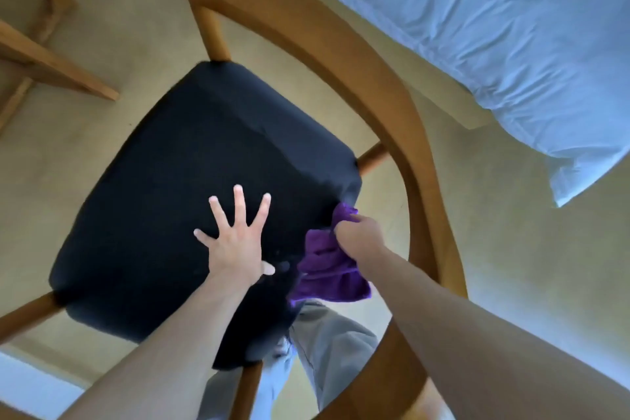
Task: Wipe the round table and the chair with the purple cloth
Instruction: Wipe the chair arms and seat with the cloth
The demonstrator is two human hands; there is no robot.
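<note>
A wooden chair (341, 54) with a black padded seat (191, 181) fills the middle of the view, seen from above. My left hand (235, 242) lies flat on the seat with fingers spread wide. My right hand (361, 239) grips the bunched purple cloth (327, 269) at the seat's right edge, between the cushion and the curved wooden backrest. Part of the cloth hangs below my fist. The round table is not in view.
A bed with a white sheet (494, 37) runs along the upper right, close behind the chair's backrest. Wooden legs of another piece of furniture (44, 58) stand at the upper left. Beige floor (511, 249) surrounds the chair. My grey trouser leg (334, 351) shows below the seat.
</note>
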